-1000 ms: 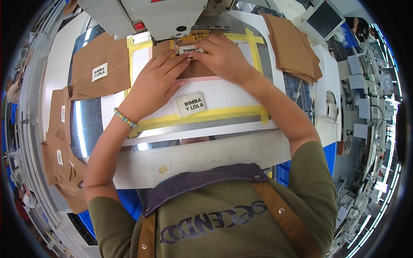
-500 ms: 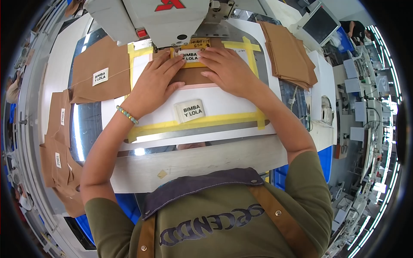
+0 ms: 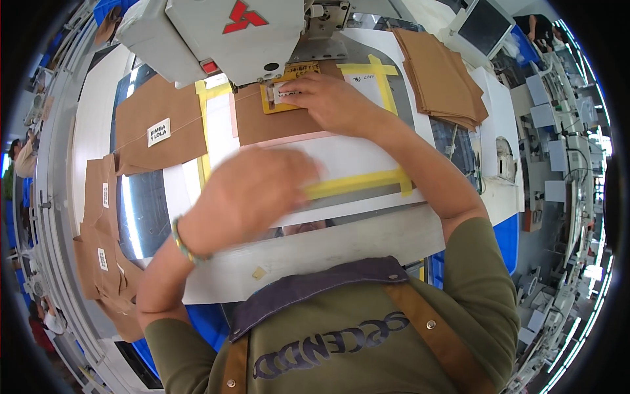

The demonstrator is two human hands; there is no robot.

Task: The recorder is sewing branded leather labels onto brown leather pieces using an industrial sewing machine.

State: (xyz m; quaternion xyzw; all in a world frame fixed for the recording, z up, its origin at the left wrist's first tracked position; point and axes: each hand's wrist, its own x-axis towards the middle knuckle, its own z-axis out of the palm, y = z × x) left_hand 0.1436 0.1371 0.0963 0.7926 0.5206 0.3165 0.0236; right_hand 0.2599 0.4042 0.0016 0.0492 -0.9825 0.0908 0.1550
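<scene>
My right hand (image 3: 338, 102) lies with fingers stretched over a white fabric label (image 3: 281, 90), covering most of it. The label sits in a yellow frame (image 3: 277, 110) below the sewing machine head (image 3: 230, 39). Beneath the frame is a brown fabric piece (image 3: 252, 128). Nearer to me, my left hand (image 3: 252, 190) hovers above the white, yellow-taped work sheet (image 3: 357, 154). Motion smears its fingers, so I cannot see whether they hold anything. It hides the spot where the small stack of labels lay.
Left of the work sheet, a brown piece (image 3: 138, 108) bears a white label (image 3: 159, 132); more labelled brown pieces (image 3: 105, 223) hang over the table's left edge. A stack of brown pieces (image 3: 440, 79) lies at right, near a monitor (image 3: 484, 29). Another person (image 3: 539, 29) is far right.
My left hand has left the yellow frame and come back toward me, over the label stack's place. My right hand has shifted slightly left, its fingers now covering most of the label.
</scene>
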